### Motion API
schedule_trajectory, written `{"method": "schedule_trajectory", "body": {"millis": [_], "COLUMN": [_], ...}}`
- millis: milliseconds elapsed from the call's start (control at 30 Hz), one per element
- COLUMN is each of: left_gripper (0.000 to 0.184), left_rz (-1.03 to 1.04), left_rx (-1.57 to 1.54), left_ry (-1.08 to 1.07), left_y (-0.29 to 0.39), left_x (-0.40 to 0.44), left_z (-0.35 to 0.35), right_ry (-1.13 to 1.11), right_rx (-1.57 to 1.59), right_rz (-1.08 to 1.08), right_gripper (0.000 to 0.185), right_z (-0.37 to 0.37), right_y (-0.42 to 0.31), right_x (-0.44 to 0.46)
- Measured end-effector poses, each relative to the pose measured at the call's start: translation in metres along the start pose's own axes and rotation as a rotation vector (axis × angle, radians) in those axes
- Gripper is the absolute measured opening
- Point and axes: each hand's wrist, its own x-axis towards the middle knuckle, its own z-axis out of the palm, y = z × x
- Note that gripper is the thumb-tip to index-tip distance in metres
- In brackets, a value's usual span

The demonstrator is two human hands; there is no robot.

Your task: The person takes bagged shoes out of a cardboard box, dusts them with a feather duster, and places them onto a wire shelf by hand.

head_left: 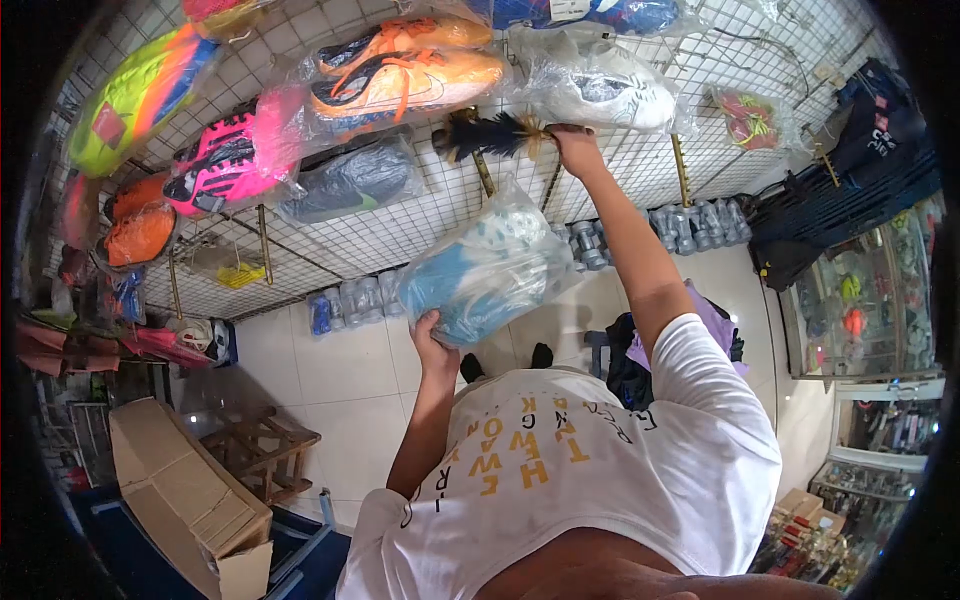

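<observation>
A plastic-wrapped pair of light blue and white shoes [485,270] is in my left hand [436,345], whose fingers press round its lower left end. My right hand [574,148] reaches up to the wire rack, closed on the handle of a dark feather duster [497,136]. The duster's feathers point left, below the bagged orange shoes [408,85]. Just above my right hand hangs a bagged pair of white shoes [602,90].
Bagged pink shoes [228,160] and grey shoes [352,180] hang on the wire rack [350,245]. Dumbbells [690,228] line its foot. An open cardboard box [180,480] and wooden stool [268,455] stand lower left. Glass cases [860,300] stand right.
</observation>
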Motion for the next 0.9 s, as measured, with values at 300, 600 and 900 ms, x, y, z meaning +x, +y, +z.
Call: {"method": "schedule_trajectory", "body": {"millis": [300, 600, 900], "left_gripper": [0.041, 0.076, 0.104], "left_rz": [0.051, 0.2, 0.518], "left_rx": [-0.012, 0.118, 0.663], "left_ry": [-0.099, -0.207, -1.028], "left_y": [-0.005, 0.001, 0.03], "left_x": [0.01, 0.016, 0.029], "left_z": [-0.009, 0.018, 0.089], "right_ry": [0.157, -0.337, 0.08], "right_rx": [0.091, 1.487, 2.355], "right_rz": [0.019, 0.979, 0.67], "right_gripper": [0.036, 0.069, 0.076], "right_z": [-0.012, -0.082, -0.15], "right_y": [-0.011, -0.068, -0.075], "right_x": [-0.025, -0.179, -0.201]}}
